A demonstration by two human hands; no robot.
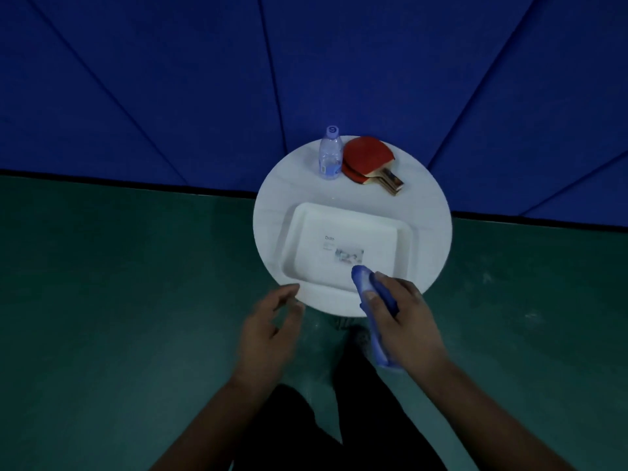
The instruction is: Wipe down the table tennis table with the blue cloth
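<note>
Green flooring fills the near and side areas of the head view, with blue padded wall panels [170, 79] rising behind it across the far half. Round white side table [435, 239] stands against the foot of the wall, right of centre. White rectangular tray [339, 229] lies on the near half of the table top, a small printed label on its floor. Clear water bottle [330, 154] with a pale purple cap stands upright at the far edge of the table. Just to its right lie red table tennis paddles [365, 158], stacked, handles pointing near-right; the red rubber appears to touch the bottle, contact not certain. Right hand [401, 321] grips the blue cloth [365, 283], rolled or bunched into a long shape, thumb on top and fingers curled round it; the far end of the cloth pokes out over the near right corner of the tray, the near end trails out below the palm. Left hand [268, 331] holds nothing, fingers loosely spread and slightly bent, fingertips just beside the near left rim of the table. Dark trouser legs visible at the bottom edge. Lighting dim
</note>
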